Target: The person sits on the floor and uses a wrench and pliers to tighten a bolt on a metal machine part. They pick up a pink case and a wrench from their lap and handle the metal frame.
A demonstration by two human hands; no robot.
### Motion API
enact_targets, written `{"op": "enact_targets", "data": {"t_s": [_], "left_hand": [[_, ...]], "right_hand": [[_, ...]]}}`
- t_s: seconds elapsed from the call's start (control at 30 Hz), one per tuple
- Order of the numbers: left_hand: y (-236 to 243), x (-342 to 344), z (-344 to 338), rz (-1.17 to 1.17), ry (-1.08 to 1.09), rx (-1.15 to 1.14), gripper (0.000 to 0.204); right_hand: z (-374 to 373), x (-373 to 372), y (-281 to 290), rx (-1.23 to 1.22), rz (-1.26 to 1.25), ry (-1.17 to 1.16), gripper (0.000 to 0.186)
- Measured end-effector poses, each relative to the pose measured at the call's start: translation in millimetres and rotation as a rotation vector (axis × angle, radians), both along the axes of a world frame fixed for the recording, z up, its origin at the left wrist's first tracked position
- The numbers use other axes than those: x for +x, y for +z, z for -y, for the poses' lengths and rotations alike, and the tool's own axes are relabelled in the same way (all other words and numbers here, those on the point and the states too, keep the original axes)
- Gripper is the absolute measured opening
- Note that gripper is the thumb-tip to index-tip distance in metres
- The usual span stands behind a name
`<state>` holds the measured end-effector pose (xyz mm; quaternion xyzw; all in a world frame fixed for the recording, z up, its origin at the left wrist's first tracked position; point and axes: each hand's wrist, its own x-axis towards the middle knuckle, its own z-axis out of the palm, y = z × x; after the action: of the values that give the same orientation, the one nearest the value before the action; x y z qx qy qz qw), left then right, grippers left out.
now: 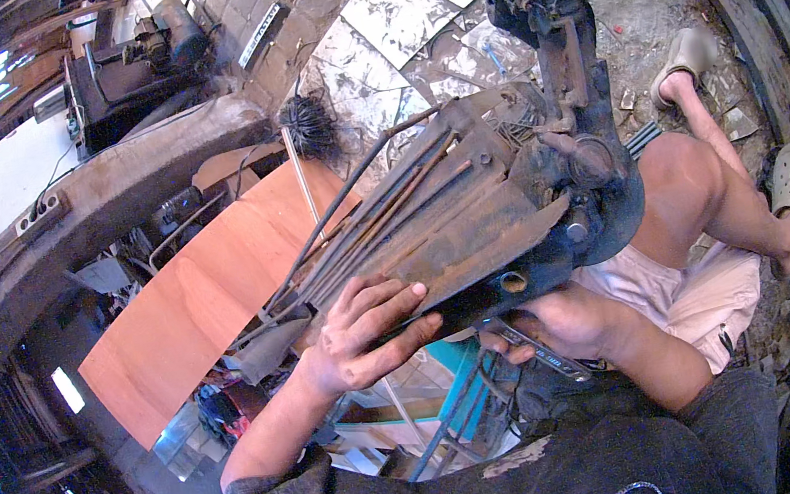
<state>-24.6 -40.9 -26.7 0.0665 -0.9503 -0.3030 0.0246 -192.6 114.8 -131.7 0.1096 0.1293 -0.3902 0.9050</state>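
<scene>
The head camera is looking down from the wearer's own head, its wide fisheye lens facing the hands [367, 337] and the rusty metal assembly [473, 226], which are filling the middle at close range. The dark shirt [646, 454] is rising from the lower rim, while the floor [654, 8] is lying farther off. Along the floor's right edge, a dark ledge [760, 24] is bowing with the lens.
</scene>
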Motion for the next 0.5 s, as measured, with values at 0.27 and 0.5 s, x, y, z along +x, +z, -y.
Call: {"op": "enact_targets", "data": {"t_s": [0.27,0.5], "left_hand": [[3,1,-1,0.045,0.033,0.012,0.033],[7,0,-1,0.072,0.025,-0.007,0.034]], "right_hand": [[15,-12,28,0.197,-0.019,-0.106,0.017],[4,-15,26,0.108,0.035,-0.1,0.017]]}}
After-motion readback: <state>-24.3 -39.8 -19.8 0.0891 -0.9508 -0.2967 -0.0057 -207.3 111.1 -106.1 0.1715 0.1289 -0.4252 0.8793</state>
